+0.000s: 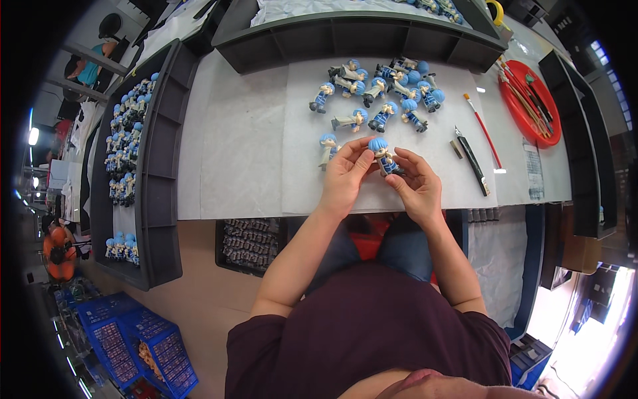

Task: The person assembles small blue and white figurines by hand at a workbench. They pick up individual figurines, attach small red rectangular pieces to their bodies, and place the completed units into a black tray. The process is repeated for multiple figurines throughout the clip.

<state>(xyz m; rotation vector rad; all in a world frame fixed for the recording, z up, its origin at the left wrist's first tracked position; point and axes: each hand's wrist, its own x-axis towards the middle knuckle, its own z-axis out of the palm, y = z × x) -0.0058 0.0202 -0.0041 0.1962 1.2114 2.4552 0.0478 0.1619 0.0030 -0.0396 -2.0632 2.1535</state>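
The small plastic figurine with a blue head and grey-blue body (383, 154) is held above the near edge of the white-covered bench (239, 153). The left hand (345, 178) has its grip clamped on the figurine's head; the right hand (417, 186) has its grip clamped on the body. Step in hand, by judgement: inspection or fitting of the head. The next move calls for steady counter-rotation. One matching figurine (327, 147) lies at 9 o'clock; a heap of figurines (382, 93) at 12 o'clock; a black-handled craft knife (473, 159) at 3 o'clock.
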